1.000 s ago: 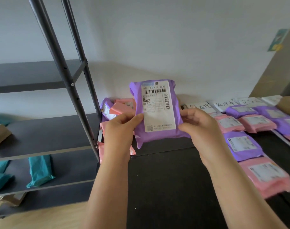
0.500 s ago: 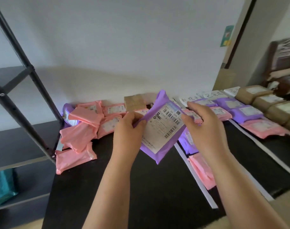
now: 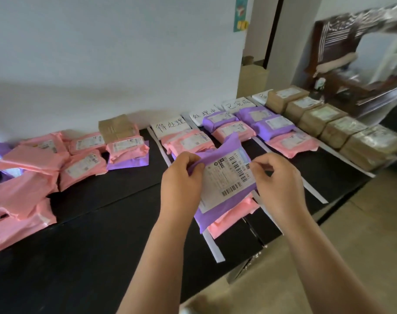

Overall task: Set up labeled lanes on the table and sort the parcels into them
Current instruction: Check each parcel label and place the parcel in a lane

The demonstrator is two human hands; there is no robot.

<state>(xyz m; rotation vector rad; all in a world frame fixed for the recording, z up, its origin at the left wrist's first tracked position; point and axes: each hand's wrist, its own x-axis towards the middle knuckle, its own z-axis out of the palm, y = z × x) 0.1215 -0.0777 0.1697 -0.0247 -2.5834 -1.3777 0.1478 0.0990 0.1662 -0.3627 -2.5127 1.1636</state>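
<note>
A purple parcel (image 3: pixel 224 186) with a white shipping label is held between both hands, tilted, low over the first lane. My left hand (image 3: pixel 181 177) pinches its left edge and my right hand (image 3: pixel 279 180) pinches its right edge. Under it lies a pink parcel (image 3: pixel 233 216) in that lane. Handwritten paper lane labels (image 3: pixel 170 126) stand along the wall, and white strips (image 3: pixel 212 245) divide the black table (image 3: pixel 102 223) into lanes. Other lanes hold purple and pink parcels (image 3: pixel 267 128) and a row of brown boxes (image 3: pixel 342 132).
A loose heap of pink and purple parcels (image 3: pixel 45 168) covers the table's left part, with a brown box (image 3: pixel 116 128) behind it at the wall. The table's front edge runs diagonally at lower right, over a tan floor (image 3: pixel 328 234). Dark wooden furniture (image 3: pixel 351 64) stands beyond the boxes.
My view has swung right from the shelf to the lanes. Both hands carried the purple parcel right and down, from upright before my face to tilted, low over the first lane.
</note>
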